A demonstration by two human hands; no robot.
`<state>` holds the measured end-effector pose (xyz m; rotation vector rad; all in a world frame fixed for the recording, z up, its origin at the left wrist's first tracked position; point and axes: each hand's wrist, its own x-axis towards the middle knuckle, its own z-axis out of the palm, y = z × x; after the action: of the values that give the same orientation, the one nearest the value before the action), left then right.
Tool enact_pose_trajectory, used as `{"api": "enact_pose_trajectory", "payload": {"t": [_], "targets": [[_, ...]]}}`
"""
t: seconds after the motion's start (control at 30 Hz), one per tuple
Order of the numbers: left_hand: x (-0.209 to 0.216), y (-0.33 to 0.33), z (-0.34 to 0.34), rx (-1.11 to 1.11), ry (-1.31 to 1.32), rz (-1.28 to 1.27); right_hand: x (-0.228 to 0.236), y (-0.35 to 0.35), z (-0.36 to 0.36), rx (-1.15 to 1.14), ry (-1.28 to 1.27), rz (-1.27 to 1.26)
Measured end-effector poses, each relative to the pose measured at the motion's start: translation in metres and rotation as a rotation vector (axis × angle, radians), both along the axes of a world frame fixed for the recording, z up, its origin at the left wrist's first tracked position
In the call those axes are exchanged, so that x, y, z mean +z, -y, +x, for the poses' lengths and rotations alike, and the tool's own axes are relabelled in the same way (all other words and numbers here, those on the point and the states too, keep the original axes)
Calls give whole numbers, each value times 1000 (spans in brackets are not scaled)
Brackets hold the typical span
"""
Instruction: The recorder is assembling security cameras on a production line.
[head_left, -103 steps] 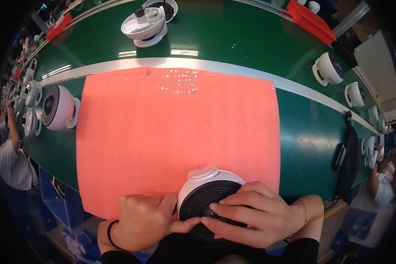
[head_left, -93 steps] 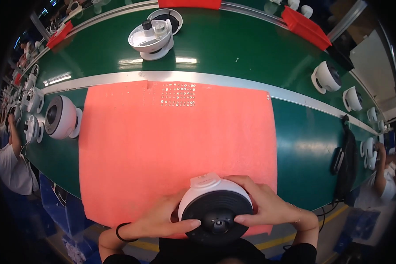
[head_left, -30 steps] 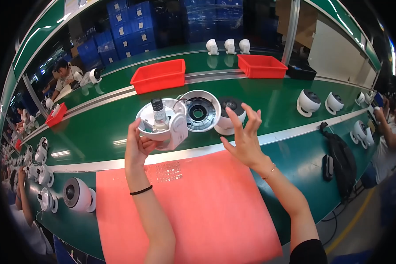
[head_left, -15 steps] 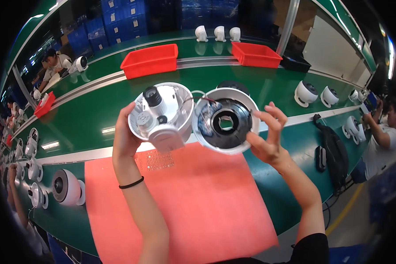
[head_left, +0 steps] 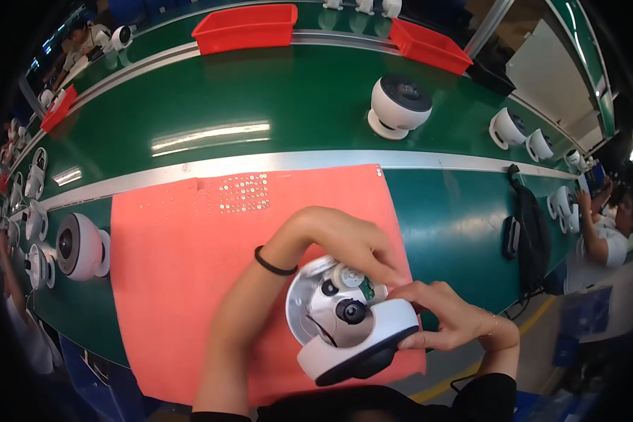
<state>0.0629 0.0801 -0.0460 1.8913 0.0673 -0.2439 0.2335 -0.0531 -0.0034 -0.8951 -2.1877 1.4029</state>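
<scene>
Left hand (head_left: 355, 243): laid across the far side of the uncovered housing (head_left: 299, 307), fingers bent downward, half curled; fingertip contact hidden, grip impossible to tell. Right hand (head_left: 446, 316): closed on the front cover (head_left: 362, 346), thumb against the black face, fingers over the white edge. Housing: white bowl, mouth upward; inside, black cylinder (head_left: 352, 310), green board (head_left: 368, 289), dark wire (head_left: 321, 329) toward the cover. Cover: tilted, black face toward the near edge of the table (head_left: 464, 225). Position of both: above the pink mat (head_left: 176, 295), by its near right corner. Probable reason: cover kept close to spare the wire, interior left exposed.

Outward: metal pieces (head_left: 244, 193), in rows along the mat's far edge, left of centre, likely spaced for easy picking; grey-faced device (head_left: 83, 246), just beside the mat's left edge; black-topped white device (head_left: 399, 109), beyond the mat's far right corner; black bag (head_left: 532, 235), right of the mat; two red trays (head_left: 250, 40), along the table's far edge.

Changed since half a second ago: housing and cover brought back from the mat's far edge; cover turned, hollow side no longer showing; left hand shifted from the housing's left side to its far side; black-topped device now fully in view.
</scene>
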Motion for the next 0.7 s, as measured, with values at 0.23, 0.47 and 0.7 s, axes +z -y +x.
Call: {"api": "enact_pose_trajectory", "payload": {"t": [0.23,0.47,0.7], "targets": [[27,73,-61,1103,434,89,-19,20,14,-237,-33,-199],[11,180,-100,1156,284,433,-41,29,4,-193,-76,47],[-28,187,-81,1281,381,279,-54,44,9,-171,-31,112]]}}
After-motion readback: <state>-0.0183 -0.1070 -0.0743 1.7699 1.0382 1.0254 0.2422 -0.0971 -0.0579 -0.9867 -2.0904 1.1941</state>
